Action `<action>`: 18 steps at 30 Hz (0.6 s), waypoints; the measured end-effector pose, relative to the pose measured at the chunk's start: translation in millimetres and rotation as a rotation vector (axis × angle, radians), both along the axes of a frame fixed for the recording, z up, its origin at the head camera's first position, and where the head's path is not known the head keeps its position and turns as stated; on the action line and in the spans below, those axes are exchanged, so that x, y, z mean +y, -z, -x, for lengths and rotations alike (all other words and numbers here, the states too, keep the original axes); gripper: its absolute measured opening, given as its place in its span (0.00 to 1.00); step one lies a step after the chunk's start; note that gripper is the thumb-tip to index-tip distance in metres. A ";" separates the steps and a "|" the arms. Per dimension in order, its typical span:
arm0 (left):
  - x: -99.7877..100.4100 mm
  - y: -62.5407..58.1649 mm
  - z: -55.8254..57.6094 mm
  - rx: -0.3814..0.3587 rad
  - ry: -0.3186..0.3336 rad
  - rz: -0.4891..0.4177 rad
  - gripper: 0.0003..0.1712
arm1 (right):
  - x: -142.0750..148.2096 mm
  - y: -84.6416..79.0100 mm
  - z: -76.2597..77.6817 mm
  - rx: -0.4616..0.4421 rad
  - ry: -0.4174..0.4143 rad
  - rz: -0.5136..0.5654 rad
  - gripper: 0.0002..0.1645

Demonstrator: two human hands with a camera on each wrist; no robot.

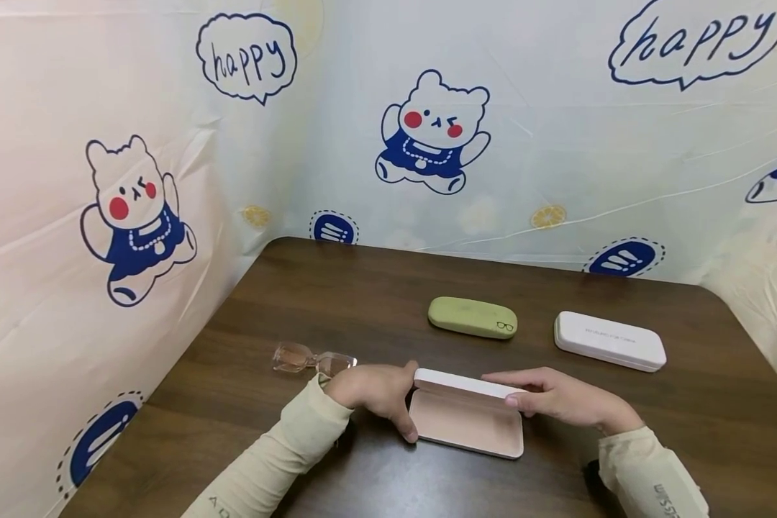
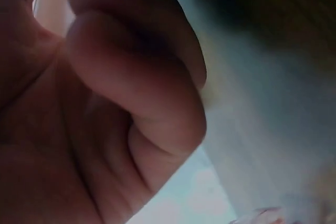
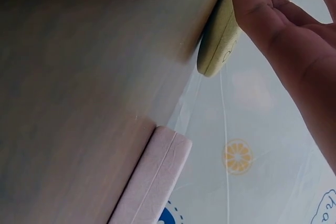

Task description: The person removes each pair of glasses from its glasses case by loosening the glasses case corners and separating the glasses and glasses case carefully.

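Open case (image 1: 469, 423), pink inside, lid (image 1: 460, 382) part-up, on table (image 1: 337, 302) btwn L hand (image 1: 380, 391), gripping its L end, & R hand (image 1: 557, 398), thumb & fingers pinching lid's R end. Green case (image 1: 471, 317) & white case (image 1: 609, 341) behind, both closed, contents hidden. Glasses (image 1: 296, 358) just beside L hand.

Head view looks forward and down across the surface (image 1: 362, 302); wrist views crowd the hands (image 1: 378, 392) (image 1: 560, 399); head and right share the green case (image 1: 471, 317).

My brown desk (image 1: 233, 432) holds glasses (image 1: 294, 357) toward its left edge, a green case (image 1: 471, 317) and white case (image 1: 610, 341) toward its far edge, an open case (image 1: 469, 423) nearer me.
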State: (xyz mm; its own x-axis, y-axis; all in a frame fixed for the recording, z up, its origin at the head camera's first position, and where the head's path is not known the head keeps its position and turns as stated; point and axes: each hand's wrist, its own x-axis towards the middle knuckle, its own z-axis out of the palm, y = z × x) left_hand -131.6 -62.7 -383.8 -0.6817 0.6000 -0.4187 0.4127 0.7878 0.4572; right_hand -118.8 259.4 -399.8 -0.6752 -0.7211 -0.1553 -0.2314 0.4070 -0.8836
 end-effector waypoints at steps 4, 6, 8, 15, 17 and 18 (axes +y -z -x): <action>-0.3 7.4 4.9 -0.023 -0.004 -0.038 0.39 | -1.1 -1.7 0.3 0.036 0.004 -0.007 0.26; 0.9 10.5 7.8 -0.018 -0.007 -0.047 0.38 | -0.3 -1.7 0.3 0.050 0.008 -0.006 0.26; 1.4 11.6 9.5 -0.005 -0.015 -0.044 0.38 | 0.5 -1.2 0.6 0.061 0.011 -0.004 0.26; 1.4 11.6 9.8 0.015 -0.018 -0.022 0.37 | 0.2 -2.2 -0.3 0.065 -0.007 0.002 0.26; 1.3 10.8 9.1 0.023 -0.015 -0.013 0.37 | -0.8 -3.5 -1.6 0.062 -0.016 0.000 0.27; 1.2 10.6 8.9 0.028 -0.013 -0.009 0.37 | -1.4 -4.3 -2.4 0.061 -0.020 -0.003 0.28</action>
State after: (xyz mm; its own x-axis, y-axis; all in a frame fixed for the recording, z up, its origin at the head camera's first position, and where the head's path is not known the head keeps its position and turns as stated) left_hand -140.5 -61.5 -394.4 -0.7006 0.5948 -0.3941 0.4154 0.7891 0.4525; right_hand -116.4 258.0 -395.5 -0.6692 -0.7339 -0.1165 -0.2925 0.4043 -0.8666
